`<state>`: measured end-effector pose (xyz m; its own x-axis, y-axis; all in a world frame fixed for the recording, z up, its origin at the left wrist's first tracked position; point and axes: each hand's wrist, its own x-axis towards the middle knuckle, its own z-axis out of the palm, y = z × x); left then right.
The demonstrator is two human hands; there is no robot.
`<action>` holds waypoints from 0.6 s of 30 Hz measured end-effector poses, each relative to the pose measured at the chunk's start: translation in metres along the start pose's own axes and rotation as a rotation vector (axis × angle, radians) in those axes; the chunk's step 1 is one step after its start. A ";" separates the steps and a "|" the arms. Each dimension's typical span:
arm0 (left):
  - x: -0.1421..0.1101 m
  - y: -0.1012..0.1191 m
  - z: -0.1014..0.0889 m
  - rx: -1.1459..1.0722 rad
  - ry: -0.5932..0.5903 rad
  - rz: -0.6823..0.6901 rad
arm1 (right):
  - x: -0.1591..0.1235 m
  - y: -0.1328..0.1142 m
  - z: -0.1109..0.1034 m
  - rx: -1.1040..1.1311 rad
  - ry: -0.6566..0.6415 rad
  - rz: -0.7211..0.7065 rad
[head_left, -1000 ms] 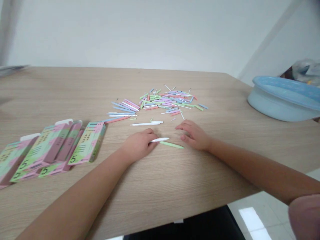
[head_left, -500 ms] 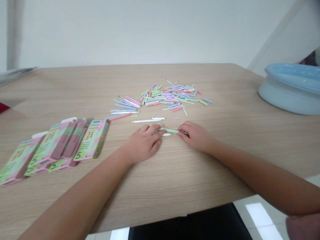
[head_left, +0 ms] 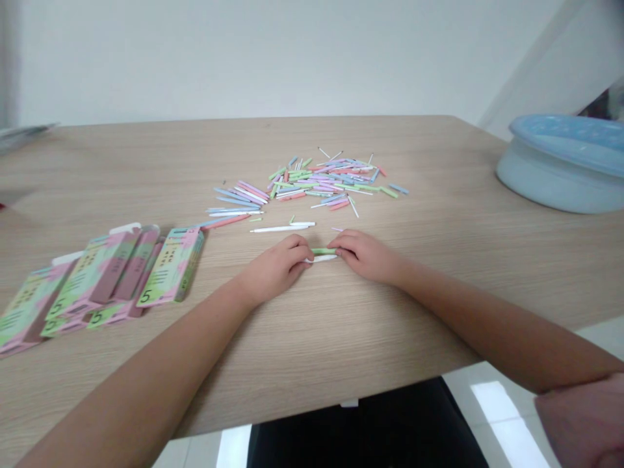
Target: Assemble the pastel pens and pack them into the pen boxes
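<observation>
A green pen barrel (head_left: 324, 251) bridges the gap between my two hands, low over the table. My left hand (head_left: 281, 265) is closed, with its fingertips at the barrel's left end. On the barrel's right end, the fingers of my right hand (head_left: 361, 253) are pinched. A white pen (head_left: 324, 258) lies just below the green barrel, its left tip hidden by my left fingers; whether they touch it I cannot tell. Beyond my left hand lie a long white pen (head_left: 279, 229) and a short white piece (head_left: 303, 223).
Loose colored pen parts (head_left: 331, 179) are heaped farther back. Left of them, several pens (head_left: 238, 201) lie in a row. Pink-and-green boxes (head_left: 168, 270) stand at the left on the wooden table (head_left: 312, 351). A light blue basin (head_left: 560, 169) sits at the right edge.
The green barrel has gone from lying on the table to being held between both hands. My right hand has moved left to it, and my left hand has let the white pen down.
</observation>
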<state>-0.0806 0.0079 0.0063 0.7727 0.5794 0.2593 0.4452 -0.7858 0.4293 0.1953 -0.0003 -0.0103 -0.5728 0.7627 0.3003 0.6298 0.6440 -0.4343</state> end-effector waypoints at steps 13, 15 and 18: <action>0.002 0.013 -0.003 0.440 -0.203 -0.086 | -0.004 -0.005 0.001 0.173 0.053 0.101; -0.001 0.018 -0.003 0.482 -0.209 -0.137 | -0.006 -0.001 0.002 0.221 0.105 0.200; -0.004 0.022 -0.003 0.518 -0.228 -0.205 | -0.007 0.004 0.008 0.340 0.135 0.280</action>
<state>-0.0751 -0.0114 0.0173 0.6999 0.7142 -0.0005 0.7136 -0.6993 -0.0409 0.1981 -0.0037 -0.0211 -0.3172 0.9201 0.2297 0.5300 0.3729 -0.7616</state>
